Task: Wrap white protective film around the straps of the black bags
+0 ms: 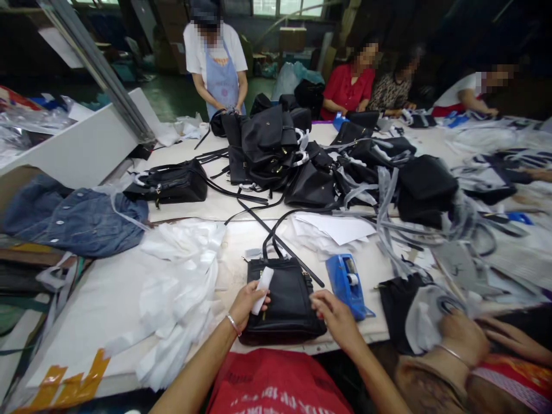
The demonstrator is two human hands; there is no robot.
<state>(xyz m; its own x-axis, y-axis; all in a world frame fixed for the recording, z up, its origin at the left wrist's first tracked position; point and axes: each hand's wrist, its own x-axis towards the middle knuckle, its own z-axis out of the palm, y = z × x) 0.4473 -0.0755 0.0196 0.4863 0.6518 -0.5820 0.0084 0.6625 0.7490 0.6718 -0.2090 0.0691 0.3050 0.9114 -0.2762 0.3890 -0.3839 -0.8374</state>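
Pale worktable (pixel 235 244) under a black bag (pixel 287 299), which lies between two bare hands, close to the near edge
The left hand (pixel 249 302) pinches a white strip (pixel 263 290) over the bag's face; a loose grip there could let it slip or crease. The right hand (pixel 334 313) has its fingers curled at the bag's other side, and whether they grip anything cannot be told. Beyond it, a long black strap (pixel 302 266) slants down towards the blue tape dispenser (pixel 342 282); a sideways sweep could snag the strap and drag the bag askew, or knock the dispenser. Pulling the bag nearer might tip it off the edge, and a wide left elbow could scatter the loose white sheets (pixel 172 282) left of the left hand
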